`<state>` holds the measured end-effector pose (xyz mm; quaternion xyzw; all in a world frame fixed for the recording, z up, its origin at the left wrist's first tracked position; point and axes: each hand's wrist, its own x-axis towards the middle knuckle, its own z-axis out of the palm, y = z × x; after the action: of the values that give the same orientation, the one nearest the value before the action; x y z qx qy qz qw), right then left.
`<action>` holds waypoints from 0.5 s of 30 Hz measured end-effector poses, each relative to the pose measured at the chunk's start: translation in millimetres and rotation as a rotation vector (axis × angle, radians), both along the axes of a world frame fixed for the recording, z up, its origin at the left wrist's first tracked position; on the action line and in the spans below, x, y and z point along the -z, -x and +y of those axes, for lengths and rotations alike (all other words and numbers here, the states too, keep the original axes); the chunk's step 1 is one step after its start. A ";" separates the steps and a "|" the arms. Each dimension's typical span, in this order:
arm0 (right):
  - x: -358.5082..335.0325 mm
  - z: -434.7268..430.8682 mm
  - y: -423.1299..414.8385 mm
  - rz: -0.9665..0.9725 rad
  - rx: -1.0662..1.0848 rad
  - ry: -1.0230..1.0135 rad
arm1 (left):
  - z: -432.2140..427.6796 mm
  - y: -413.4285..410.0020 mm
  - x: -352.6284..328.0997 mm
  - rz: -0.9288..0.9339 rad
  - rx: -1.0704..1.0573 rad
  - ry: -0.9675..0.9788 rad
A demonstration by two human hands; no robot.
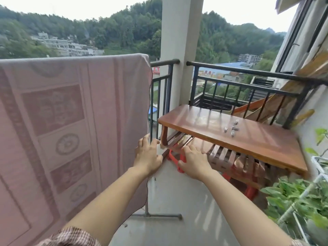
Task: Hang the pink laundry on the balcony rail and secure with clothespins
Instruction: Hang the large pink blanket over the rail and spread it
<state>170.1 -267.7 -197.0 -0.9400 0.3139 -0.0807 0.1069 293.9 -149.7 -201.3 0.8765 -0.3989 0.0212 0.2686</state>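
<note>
A large pink patterned sheet (pixel 71 121) hangs draped over a rail on the left and falls almost to the floor. Beyond its right edge runs the dark balcony rail (pixel 165 62). Several small metal clothespins (pixel 232 128) lie on the top of a wooden table (pixel 204 121). My left hand (pixel 148 155) is stretched out near the sheet's right edge, fingers relaxed and holding nothing. My right hand (pixel 194 161) reaches forward with loose fingers over a red plastic object (pixel 174 159) under the table. Neither hand touches the sheet.
A white concrete pillar (pixel 181 50) divides the railing. The table has a slatted lower shelf (pixel 225 155). Green potted plants in a white wire rack (pixel 298 197) stand at the right. A grey stand foot (pixel 158 215) lies on the tiled floor.
</note>
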 end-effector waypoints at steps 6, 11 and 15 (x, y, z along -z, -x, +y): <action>-3.8 -114.7 -31.9 -0.047 0.006 -0.071 | -121.3 -25.7 -6.2 -0.005 -0.050 -0.088; 13.5 -207.4 -51.5 -0.006 0.040 -0.080 | -223.0 -47.0 6.9 -0.004 -0.036 -0.172; 33.0 -283.8 -70.4 0.041 0.072 -0.091 | -306.3 -71.8 31.0 -0.016 0.004 -0.203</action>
<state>240.5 -551.5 -230.0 -0.9237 0.3530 -0.0509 0.1399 365.7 -456.0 -232.3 0.8983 -0.4027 -0.0129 0.1754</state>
